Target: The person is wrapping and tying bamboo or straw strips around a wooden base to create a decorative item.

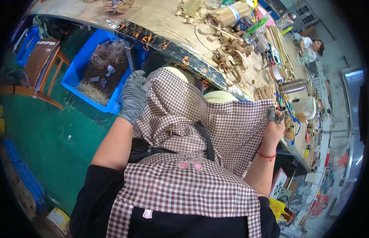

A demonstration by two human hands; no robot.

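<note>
I wear a brown-and-white checked apron (168,186), its skirt spread over my knees. My right hand (275,122) is closed on the upper right corner of the skirt and holds it stretched out to the right, beside the workbench edge. Grey covers sit on some of that hand's fingers, and a red cord circles the wrist. On the other side, my left hand (133,97) wears a grey knit glove. Its fingers are curled at the apron's left edge, close to the blue bin (107,108); the fold in its grip is partly hidden.
The wooden workbench (160,20) runs across the front. It bears curled brown strips (232,57), a bundle of flat strips (232,15) and a metal flask (293,86). Dry fibre scraps lie in the bin. A wooden chair (41,67) stands left; a person (309,48) is at far right.
</note>
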